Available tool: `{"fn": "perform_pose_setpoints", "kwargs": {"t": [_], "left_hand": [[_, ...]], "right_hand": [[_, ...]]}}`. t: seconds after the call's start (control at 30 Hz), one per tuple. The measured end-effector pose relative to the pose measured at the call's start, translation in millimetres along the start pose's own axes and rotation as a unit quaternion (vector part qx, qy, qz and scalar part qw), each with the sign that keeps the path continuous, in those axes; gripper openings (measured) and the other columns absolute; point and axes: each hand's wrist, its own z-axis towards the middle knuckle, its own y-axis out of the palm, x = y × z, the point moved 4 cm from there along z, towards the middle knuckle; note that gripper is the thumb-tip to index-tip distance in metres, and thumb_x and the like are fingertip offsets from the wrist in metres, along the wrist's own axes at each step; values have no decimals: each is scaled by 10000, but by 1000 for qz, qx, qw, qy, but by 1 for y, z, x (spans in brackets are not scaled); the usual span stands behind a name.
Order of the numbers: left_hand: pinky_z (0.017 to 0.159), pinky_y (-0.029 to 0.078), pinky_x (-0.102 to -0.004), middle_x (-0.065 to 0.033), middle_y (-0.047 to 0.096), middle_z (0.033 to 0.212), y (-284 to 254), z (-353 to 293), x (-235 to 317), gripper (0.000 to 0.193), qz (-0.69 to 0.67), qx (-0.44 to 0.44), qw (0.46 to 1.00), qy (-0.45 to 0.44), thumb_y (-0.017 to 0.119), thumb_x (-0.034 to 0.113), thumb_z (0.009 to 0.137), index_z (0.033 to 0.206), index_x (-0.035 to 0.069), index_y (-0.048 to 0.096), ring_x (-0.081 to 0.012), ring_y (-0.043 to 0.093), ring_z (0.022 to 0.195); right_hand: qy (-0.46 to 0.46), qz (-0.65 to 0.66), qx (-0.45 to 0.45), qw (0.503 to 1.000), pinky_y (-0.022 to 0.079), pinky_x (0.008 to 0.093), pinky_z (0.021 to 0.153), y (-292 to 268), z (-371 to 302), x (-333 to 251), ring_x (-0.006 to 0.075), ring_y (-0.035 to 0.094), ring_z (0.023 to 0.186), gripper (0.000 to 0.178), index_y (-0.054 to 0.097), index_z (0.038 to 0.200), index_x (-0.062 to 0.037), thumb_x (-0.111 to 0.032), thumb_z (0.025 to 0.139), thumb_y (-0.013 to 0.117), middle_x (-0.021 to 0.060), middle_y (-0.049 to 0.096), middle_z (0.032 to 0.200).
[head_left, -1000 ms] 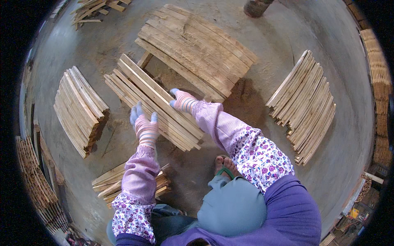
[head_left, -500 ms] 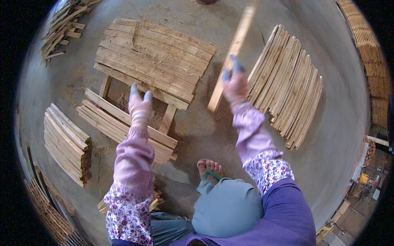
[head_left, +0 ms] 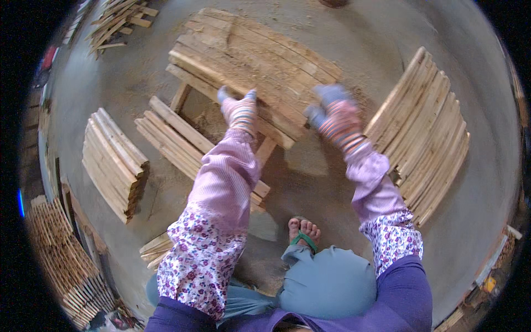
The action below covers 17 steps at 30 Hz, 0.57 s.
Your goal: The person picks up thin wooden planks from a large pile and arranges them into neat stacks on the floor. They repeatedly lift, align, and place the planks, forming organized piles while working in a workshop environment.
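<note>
My left hand point(head_left: 239, 112), in a striped knit glove with grey-blue fingertips, touches a plank point(head_left: 193, 65) lying along the near side of a low wooden platform point(head_left: 260, 52). Its thumb and fingers point forward and stand apart. Near the platform's right end hovers my right hand point(head_left: 338, 115), gloved the same way and somewhat blurred, with a gap between thumb and fingers and nothing held. Sawdust covers the platform's boards. Closer to me, several loose planks point(head_left: 177, 141) lie across the two supporting beams point(head_left: 264, 152).
A large row of planks point(head_left: 426, 133) lies at the right, a smaller stack point(head_left: 113, 163) at the left. Scrap wood point(head_left: 119, 22) is heaped at far left. My sandalled foot point(head_left: 304, 231) is on the concrete floor point(head_left: 332, 188). Slatted wood point(head_left: 72, 260) stands at lower left.
The plank that my right hand held upright at an angle now lies on the platform, and that hand has let go. My left hand has reached onto it. The whole view has shifted.
</note>
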Motion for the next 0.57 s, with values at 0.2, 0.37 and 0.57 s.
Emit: {"fn": "perform_pose_setpoints", "kwargs": {"t": [0.2, 0.37, 0.57], "left_hand": [[972, 491, -350, -158, 631, 1286, -6, -15, 29, 655, 91, -197, 961, 170, 756, 132, 848, 1442, 126, 481, -293, 614, 1117], [1152, 310, -543, -128, 492, 1443, -75, -51, 40, 730, 466, -120, 687, 544, 762, 230, 781, 1449, 209, 466, -314, 415, 1391], [1086, 389, -559, -64, 640, 1132, -163, -74, 6, 554, 495, -423, 590, 478, 706, 190, 819, 1343, 222, 529, -217, 605, 1188]], "right_hand": [[55, -171, -153, 972, 453, 511, 1012, 74, 0, -43, 382, 604, 1157, 428, 536, 1356, -123, -266, 962, 450, 185, 610, 1299], [57, 153, -126, 979, 484, 490, 964, 53, -8, -80, 405, 606, 1090, 548, 574, 1263, -69, -253, 755, 662, 230, 629, 1177], [-46, 362, -338, 868, 445, 461, 1057, 29, -57, -173, 351, 604, 1176, 597, 564, 1346, -65, -320, 837, 746, 242, 624, 1236]]}}
